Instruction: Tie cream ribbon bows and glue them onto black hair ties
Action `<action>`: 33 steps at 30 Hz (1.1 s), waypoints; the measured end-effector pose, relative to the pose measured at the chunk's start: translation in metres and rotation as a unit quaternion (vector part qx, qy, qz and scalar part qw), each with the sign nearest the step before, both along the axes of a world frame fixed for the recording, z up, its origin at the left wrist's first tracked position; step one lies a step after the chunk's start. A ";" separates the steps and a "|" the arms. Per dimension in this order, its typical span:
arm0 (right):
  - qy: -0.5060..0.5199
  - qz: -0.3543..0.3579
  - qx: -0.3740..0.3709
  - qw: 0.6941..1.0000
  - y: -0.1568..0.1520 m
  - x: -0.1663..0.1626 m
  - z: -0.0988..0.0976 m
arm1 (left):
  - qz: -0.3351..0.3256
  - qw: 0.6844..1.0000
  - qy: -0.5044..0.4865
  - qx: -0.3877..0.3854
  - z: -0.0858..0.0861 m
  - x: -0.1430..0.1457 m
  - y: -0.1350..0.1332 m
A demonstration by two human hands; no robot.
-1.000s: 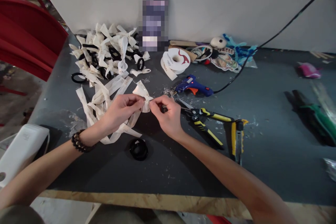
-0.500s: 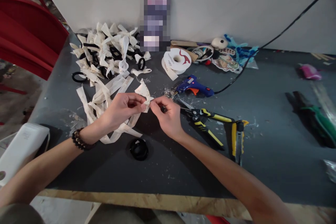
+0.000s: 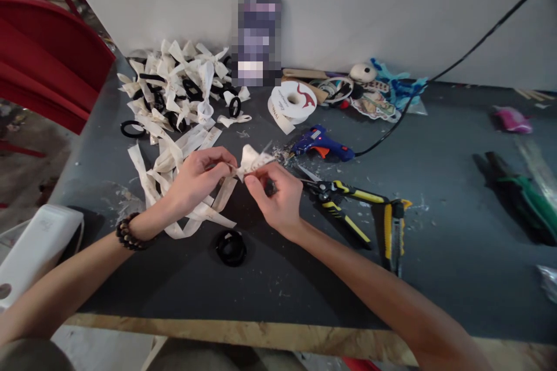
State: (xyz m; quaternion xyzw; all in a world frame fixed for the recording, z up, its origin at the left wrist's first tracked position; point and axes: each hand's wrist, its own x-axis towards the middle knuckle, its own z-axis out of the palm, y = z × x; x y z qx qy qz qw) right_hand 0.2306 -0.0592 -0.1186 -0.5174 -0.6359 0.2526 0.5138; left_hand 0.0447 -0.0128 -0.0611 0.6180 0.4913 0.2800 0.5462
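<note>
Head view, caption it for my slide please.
Left hand and right hand hold a white ribbon over a dark table, near a blue glue gun.

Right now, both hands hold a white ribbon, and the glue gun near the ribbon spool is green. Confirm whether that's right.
Wrong colour: the head view shows the glue gun near the ribbon spool is blue, not green. The left hand and right hand do hold a white ribbon.
</note>
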 end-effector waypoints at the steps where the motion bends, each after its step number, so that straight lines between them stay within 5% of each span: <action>1: 0.002 0.000 -0.004 1.000 0.000 0.000 0.000 | -0.017 1.000 0.019 0.016 0.002 0.000 0.000; 9: 0.102 -0.002 -0.074 0.992 0.007 0.001 -0.016 | -0.054 0.990 0.085 0.094 0.006 0.000 -0.001; 20: 0.178 0.031 -0.104 0.978 0.006 0.001 -0.017 | -0.035 0.999 -0.029 -0.020 0.000 -0.001 -0.004; 27: 0.139 0.027 -0.104 0.984 0.005 0.002 -0.018 | -0.080 0.991 -0.058 -0.094 0.004 -0.007 0.006; 33: 0.068 0.037 -0.082 0.994 0.006 0.002 -0.013 | -0.093 0.995 0.033 -0.032 0.004 -0.012 0.009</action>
